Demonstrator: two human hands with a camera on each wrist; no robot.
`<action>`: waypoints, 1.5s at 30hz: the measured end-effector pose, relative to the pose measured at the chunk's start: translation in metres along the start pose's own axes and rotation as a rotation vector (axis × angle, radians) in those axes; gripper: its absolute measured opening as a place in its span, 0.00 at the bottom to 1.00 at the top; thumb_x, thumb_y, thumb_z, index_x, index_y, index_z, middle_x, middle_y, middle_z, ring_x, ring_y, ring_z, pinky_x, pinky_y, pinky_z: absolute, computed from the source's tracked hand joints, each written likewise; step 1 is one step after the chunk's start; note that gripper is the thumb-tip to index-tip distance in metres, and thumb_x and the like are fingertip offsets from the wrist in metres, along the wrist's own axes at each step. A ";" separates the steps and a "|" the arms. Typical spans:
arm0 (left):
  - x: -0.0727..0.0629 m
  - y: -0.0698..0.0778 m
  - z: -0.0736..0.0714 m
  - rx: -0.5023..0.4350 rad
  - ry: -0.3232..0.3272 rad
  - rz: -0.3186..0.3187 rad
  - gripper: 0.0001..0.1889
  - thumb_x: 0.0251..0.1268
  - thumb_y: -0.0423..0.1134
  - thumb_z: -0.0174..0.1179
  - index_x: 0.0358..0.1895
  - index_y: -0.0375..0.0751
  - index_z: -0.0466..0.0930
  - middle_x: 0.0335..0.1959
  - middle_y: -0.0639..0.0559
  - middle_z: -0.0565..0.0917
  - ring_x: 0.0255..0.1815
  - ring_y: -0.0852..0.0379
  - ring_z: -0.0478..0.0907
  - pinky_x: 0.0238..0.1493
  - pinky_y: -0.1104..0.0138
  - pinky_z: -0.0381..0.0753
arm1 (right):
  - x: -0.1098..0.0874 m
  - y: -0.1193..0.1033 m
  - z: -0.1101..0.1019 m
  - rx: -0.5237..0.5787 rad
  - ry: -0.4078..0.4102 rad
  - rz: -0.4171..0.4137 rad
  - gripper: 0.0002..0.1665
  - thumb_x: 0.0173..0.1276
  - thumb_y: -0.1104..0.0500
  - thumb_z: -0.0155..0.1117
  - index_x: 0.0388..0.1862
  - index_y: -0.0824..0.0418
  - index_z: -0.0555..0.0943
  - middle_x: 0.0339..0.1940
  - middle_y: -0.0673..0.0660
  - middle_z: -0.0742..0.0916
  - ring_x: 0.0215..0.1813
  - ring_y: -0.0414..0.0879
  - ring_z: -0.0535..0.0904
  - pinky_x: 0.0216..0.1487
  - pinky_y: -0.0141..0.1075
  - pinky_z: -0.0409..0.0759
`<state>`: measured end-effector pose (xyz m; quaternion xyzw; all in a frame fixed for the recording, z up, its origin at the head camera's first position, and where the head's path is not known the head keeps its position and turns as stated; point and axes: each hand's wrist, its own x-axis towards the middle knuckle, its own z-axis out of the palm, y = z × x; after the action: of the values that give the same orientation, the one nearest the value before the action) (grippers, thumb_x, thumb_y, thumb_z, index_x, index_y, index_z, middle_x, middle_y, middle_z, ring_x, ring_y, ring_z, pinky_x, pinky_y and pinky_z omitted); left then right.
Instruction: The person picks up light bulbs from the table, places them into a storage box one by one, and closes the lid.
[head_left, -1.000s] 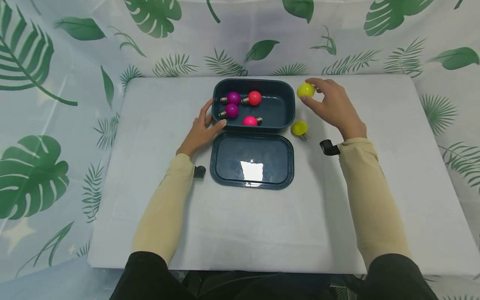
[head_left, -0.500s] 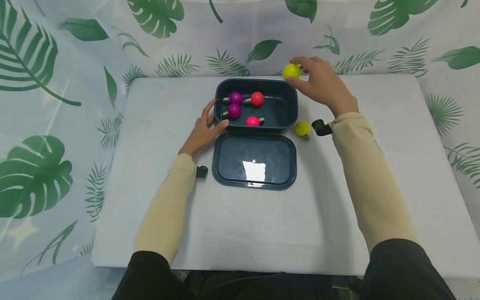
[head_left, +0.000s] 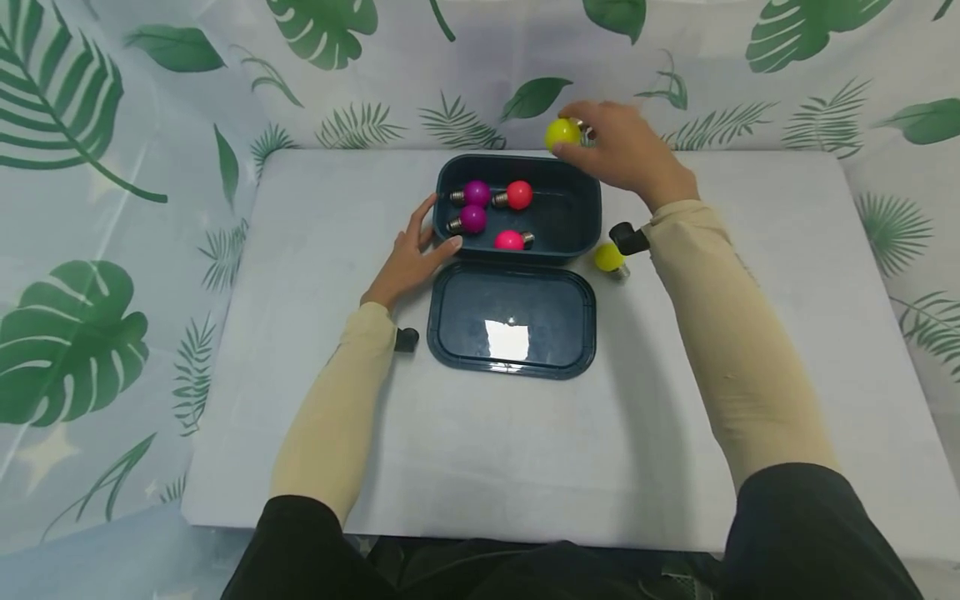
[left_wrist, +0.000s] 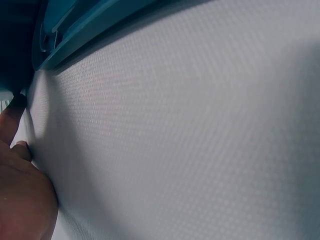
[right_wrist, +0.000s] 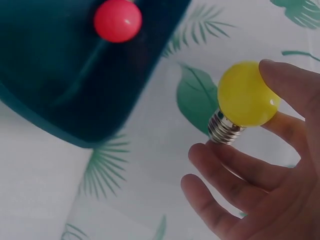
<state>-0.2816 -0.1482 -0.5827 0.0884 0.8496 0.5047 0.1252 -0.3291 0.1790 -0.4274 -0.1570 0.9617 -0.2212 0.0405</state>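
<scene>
In the head view my right hand (head_left: 626, 150) pinches a yellow light bulb (head_left: 562, 134) above the far right edge of a dark blue box (head_left: 592, 212). The right wrist view shows the yellow bulb (right_wrist: 247, 95) between thumb and fingers, its metal screw base (right_wrist: 224, 129) pointing away from the thumb. My left hand (head_left: 408, 265) touches the box's near left corner, thumb at the near rim and fingers along the left wall. Inside the box lie two purple bulbs (head_left: 476, 193), a red bulb (head_left: 520, 195) and a pink bulb (head_left: 509, 240).
A second yellow bulb (head_left: 608, 257) lies on the white table (head_left: 480, 458), right of the box. The dark blue lid (head_left: 512, 321) lies flat in front of the box. Behind the table hangs a leaf-patterned cloth (head_left: 420, 50).
My right hand has carried the yellow bulb leftward and up, from beside the box's right end to over its far edge. The left hand stays at the box corner.
</scene>
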 end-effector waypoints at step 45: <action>0.002 0.000 0.001 -0.007 0.004 0.000 0.45 0.77 0.60 0.62 0.88 0.71 0.44 0.88 0.48 0.52 0.82 0.52 0.63 0.84 0.60 0.25 | 0.022 0.000 0.070 -0.223 -0.365 0.173 0.29 0.80 0.48 0.61 0.68 0.68 0.78 0.51 0.66 0.85 0.48 0.61 0.78 0.51 0.56 0.80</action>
<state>-0.2833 -0.1471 -0.5838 0.0870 0.8481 0.5079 0.1238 -0.3399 0.1436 -0.4904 -0.1151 0.9667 -0.0774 0.2152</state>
